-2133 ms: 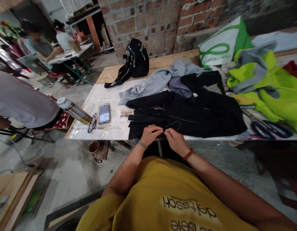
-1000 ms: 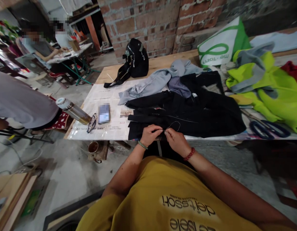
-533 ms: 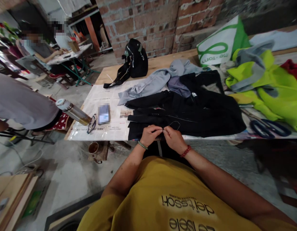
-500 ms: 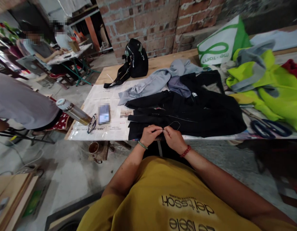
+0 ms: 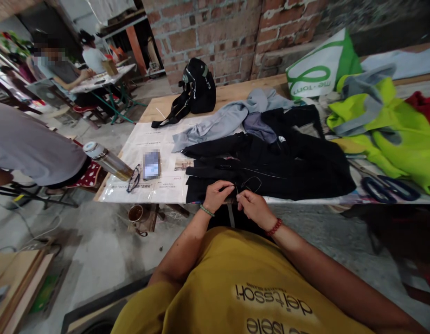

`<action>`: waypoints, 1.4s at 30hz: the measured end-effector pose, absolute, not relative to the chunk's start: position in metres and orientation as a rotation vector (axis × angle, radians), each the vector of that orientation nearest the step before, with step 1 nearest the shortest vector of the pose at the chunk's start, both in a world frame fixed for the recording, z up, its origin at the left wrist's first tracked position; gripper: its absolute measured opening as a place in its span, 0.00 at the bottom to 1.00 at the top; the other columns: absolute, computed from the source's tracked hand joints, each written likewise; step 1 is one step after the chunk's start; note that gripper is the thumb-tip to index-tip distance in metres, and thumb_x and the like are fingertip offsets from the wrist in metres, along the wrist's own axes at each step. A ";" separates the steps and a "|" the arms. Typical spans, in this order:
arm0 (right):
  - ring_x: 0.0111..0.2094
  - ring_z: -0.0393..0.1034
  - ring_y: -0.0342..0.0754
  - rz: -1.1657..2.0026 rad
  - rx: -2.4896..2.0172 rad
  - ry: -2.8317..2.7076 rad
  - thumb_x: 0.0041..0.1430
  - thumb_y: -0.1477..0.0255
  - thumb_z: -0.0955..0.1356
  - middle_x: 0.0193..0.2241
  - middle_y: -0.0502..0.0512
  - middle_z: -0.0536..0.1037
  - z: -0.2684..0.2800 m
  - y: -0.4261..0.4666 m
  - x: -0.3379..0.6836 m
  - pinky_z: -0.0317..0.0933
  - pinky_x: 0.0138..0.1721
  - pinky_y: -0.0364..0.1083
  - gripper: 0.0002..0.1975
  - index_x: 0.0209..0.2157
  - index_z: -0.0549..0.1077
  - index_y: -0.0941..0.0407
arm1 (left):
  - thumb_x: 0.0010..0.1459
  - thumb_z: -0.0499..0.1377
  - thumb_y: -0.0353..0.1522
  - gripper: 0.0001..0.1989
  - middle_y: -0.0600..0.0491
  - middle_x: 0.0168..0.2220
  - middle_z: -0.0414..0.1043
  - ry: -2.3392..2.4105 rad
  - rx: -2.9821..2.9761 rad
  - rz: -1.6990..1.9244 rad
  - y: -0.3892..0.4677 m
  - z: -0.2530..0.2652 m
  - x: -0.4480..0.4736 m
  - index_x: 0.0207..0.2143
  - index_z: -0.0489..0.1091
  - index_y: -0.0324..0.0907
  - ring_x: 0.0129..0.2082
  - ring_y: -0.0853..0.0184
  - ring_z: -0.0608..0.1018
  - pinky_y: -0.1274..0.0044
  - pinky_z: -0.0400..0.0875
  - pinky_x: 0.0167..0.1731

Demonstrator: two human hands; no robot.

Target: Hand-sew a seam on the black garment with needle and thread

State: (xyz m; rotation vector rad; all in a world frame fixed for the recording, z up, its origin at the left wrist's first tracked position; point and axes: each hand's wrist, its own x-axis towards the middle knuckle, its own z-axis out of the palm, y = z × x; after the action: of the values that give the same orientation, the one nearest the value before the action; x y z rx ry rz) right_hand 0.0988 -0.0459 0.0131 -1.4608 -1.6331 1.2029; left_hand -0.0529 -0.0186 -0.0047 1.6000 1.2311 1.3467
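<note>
Head view, bag (image 5: 317, 69) reading "me-tom"

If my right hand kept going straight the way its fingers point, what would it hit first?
Probably the left hand: the right hand points left across the black garment, fingertips almost meeting; depth is unclear.

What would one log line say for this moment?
left hand: pinching black garment hem | right hand: pinching thin thread | garment: flat on table
</note>
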 end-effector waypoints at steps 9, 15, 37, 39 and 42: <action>0.15 0.55 0.38 1.148 -1.371 -1.533 0.55 0.64 0.61 0.15 0.45 0.65 0.017 -0.034 0.094 0.49 0.17 0.39 0.14 0.20 0.63 0.55 | 0.52 0.60 0.35 0.08 0.52 0.26 0.75 1.172 1.774 1.281 -0.017 -0.002 -0.055 0.29 0.76 0.40 0.27 0.70 0.74 0.77 0.68 0.32; 0.11 0.51 0.35 1.477 -1.270 -1.143 0.51 0.58 0.64 0.15 0.43 0.65 0.014 -0.032 0.090 0.43 0.11 0.38 0.15 0.24 0.63 0.55 | 0.53 0.60 0.35 0.07 0.51 0.28 0.76 1.147 1.848 1.258 -0.017 -0.002 -0.054 0.29 0.76 0.41 0.29 0.69 0.75 0.76 0.69 0.34; 0.11 0.54 0.36 1.312 -1.321 -1.262 0.53 0.62 0.63 0.16 0.44 0.66 0.015 -0.036 0.088 0.47 0.12 0.38 0.11 0.24 0.62 0.55 | 0.53 0.60 0.32 0.06 0.52 0.27 0.77 1.216 1.917 1.285 -0.018 -0.006 -0.051 0.30 0.77 0.42 0.27 0.69 0.75 0.77 0.68 0.32; 0.11 0.55 0.36 1.288 -1.347 -1.291 0.53 0.62 0.62 0.17 0.44 0.67 0.015 -0.035 0.090 0.48 0.13 0.38 0.11 0.25 0.62 0.55 | 0.53 0.60 0.32 0.05 0.52 0.27 0.77 1.206 1.927 1.283 -0.018 -0.006 -0.051 0.30 0.77 0.42 0.27 0.70 0.75 0.77 0.68 0.32; 0.11 0.58 0.37 1.311 -1.387 -1.555 0.55 0.61 0.61 0.17 0.46 0.70 0.024 -0.036 0.102 0.51 0.14 0.39 0.14 0.24 0.64 0.56 | 0.52 0.61 0.30 0.04 0.53 0.25 0.76 1.229 1.926 1.294 -0.018 -0.006 -0.051 0.30 0.77 0.42 0.26 0.70 0.74 0.78 0.68 0.31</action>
State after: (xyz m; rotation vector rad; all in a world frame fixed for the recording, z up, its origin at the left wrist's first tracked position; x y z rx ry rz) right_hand 0.1024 -0.0358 0.0237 -1.3868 -1.5554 1.3110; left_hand -0.0510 -0.0182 -0.0059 1.9256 1.2291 1.2941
